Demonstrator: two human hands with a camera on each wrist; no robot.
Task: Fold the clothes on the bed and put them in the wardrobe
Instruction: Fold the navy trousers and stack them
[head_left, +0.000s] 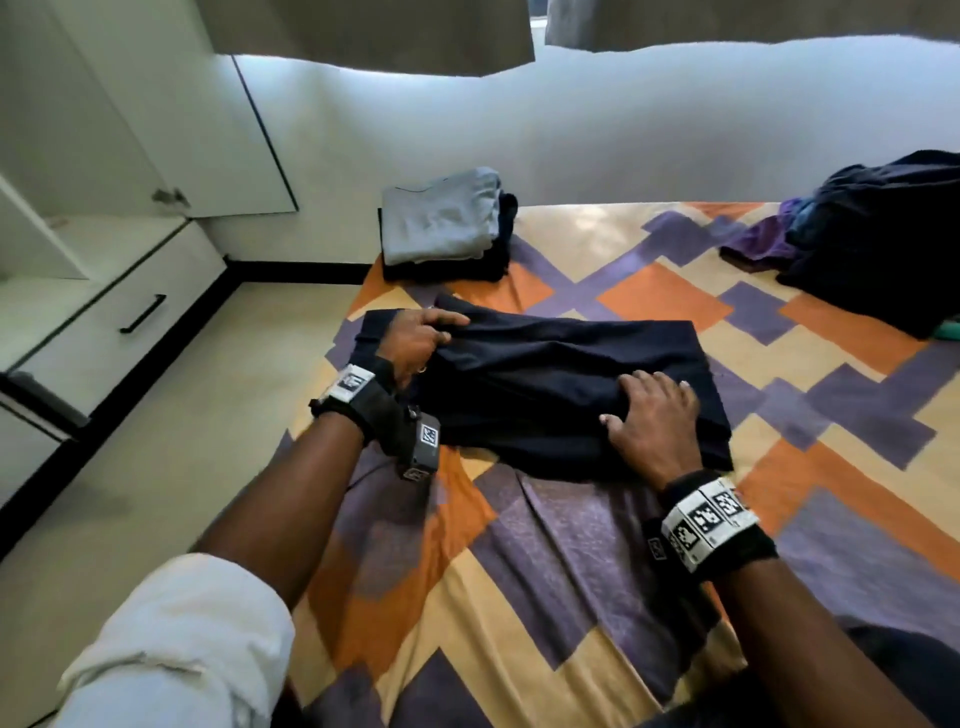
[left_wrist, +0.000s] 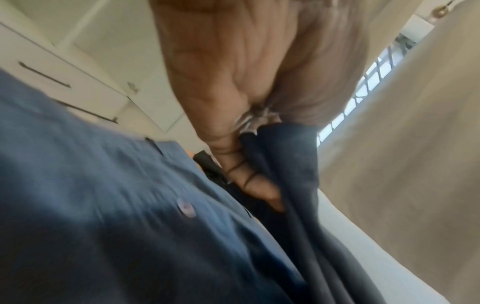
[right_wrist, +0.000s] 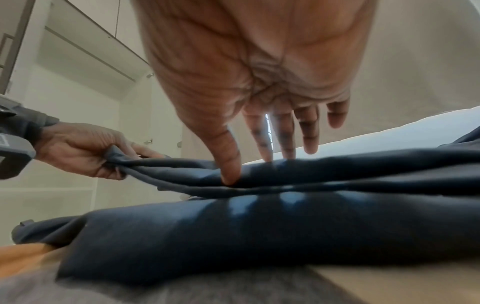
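A dark navy garment (head_left: 561, 384) lies partly folded on the patterned bed cover (head_left: 519, 571). My left hand (head_left: 415, 338) grips a bunched fold at its left end; the right wrist view shows that left hand (right_wrist: 85, 152) with fingers curled round the cloth. My right hand (head_left: 654, 415) presses flat on the garment's near right part, fingers straight, thumb tip (right_wrist: 230, 174) on the navy cloth (right_wrist: 285, 226). The left wrist view shows my left fingers (left_wrist: 249, 181) against the same navy cloth (left_wrist: 130, 226), with a button visible.
A folded stack with a grey garment (head_left: 441, 218) on top sits at the bed's far left corner. A heap of unfolded dark and purple clothes (head_left: 857, 234) lies at the far right. The white wardrobe with drawers (head_left: 119, 312) stands to the left across a strip of floor.
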